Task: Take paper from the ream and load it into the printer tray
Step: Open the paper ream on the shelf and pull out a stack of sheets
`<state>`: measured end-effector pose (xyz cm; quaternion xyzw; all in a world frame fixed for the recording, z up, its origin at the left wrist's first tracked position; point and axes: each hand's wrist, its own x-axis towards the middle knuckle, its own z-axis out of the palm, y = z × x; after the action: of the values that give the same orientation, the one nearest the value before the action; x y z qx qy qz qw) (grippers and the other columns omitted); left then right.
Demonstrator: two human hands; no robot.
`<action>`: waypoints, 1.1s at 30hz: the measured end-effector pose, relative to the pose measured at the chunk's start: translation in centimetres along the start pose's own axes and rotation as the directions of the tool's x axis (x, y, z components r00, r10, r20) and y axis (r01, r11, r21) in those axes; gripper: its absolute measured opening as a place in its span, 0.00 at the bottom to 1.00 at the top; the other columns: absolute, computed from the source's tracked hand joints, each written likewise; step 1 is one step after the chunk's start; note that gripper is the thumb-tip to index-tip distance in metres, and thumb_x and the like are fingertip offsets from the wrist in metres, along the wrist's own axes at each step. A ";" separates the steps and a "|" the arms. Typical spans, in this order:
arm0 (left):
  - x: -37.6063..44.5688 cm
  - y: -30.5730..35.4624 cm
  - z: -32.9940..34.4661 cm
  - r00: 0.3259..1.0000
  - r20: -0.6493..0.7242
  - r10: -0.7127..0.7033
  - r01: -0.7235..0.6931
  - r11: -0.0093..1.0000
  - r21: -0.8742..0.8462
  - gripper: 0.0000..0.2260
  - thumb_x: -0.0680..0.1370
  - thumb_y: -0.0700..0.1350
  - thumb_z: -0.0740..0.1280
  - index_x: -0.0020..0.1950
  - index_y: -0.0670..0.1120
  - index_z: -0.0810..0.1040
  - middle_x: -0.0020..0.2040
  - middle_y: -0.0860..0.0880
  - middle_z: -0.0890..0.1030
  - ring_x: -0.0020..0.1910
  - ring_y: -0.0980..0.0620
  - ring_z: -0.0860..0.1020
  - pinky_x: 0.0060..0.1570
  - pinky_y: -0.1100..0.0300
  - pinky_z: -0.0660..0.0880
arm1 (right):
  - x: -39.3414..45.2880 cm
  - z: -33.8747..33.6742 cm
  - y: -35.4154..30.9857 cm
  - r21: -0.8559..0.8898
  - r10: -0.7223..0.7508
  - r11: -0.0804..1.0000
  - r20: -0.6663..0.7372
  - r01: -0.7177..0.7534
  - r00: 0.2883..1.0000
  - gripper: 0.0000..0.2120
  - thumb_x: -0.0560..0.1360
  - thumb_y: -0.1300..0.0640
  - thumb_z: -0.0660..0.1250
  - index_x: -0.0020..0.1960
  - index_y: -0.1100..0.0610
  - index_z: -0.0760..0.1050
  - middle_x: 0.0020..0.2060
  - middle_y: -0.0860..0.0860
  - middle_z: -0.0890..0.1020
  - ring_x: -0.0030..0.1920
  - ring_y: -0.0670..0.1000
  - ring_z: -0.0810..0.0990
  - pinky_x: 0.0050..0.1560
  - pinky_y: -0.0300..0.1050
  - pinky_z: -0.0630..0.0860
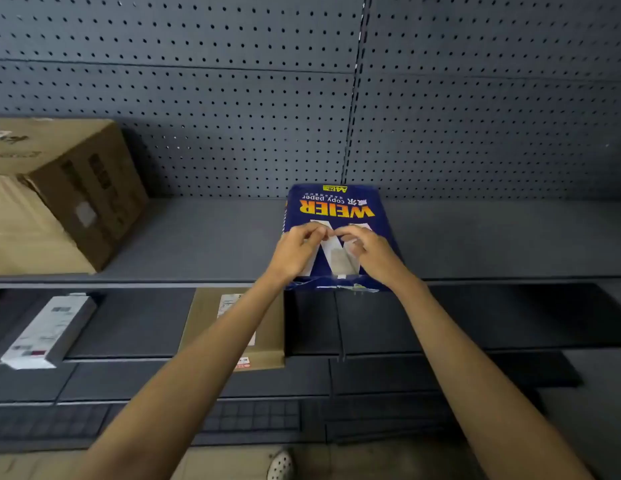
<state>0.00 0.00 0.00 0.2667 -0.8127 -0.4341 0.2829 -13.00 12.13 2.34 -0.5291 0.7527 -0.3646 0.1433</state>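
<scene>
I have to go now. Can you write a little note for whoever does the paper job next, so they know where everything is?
Left hand: on top of the ream, fingertips pinched at the wrapper's middle.
Right hand: same, fingertips meeting the left's.
Blue paper ream: lies flat on the grey shelf, near end torn and overhanging the front edge.
Done: ream reached; wrapper partly torn.
Left: pull sheets out and load the printer tray. No printer is in view.
Also about: cardboard boxes on the shelf's left.

A dark grey wall full of small holes (198,98) stands behind long grey shelves (198,237) holding brown boxes (70,188).
</scene>
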 end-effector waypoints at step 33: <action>-0.4 -2.3 2.2 0.987 -0.145 -0.072 0.086 0.992 0.097 0.22 0.82 0.59 0.52 0.47 0.51 0.82 0.51 0.48 0.84 0.50 0.49 0.82 0.54 0.44 0.79 | 1.4 1.8 1.1 -0.161 0.189 0.964 -0.141 -0.211 0.972 0.05 0.77 0.55 0.69 0.44 0.49 0.82 0.48 0.46 0.84 0.49 0.50 0.80 0.36 0.41 0.65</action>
<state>-0.77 0.39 -3.05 0.3429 -0.8006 -0.3826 0.3082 -13.17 10.35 0.54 -0.4371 0.8389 -0.3128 0.0853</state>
